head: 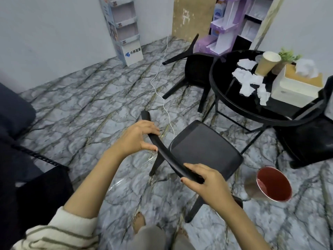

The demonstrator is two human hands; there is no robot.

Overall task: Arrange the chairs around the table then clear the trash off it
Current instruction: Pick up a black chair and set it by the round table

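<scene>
Marbled floor (86,105) runs underneath. Left hand (138,138) and right hand (203,179) hold the nearest black chair (203,147) by its curved backrest (167,156), fingers (153,129) curled round it. At its 4 o'clock stands a red bin (273,184). At 1 o'clock, the round desk (225,98) carries crumpled papers (246,78), 1 paper cup (266,64) and a tissue box (295,85). A tipped chair (194,69) lies at the desk's 9 o'clock.

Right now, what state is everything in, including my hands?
Nearest black plastic chair, upright, held by its curved backrest.
Left hand, grips the backrest.
Right hand, grips the backrest.
Second black chair, tipped over beside the table.
Round black glass table, littered with crumpled white paper.
Brown paper cup, upright on the table.
White tissue box, tissue sticking out.
Red round bin, upright on the floor, open.
</scene>
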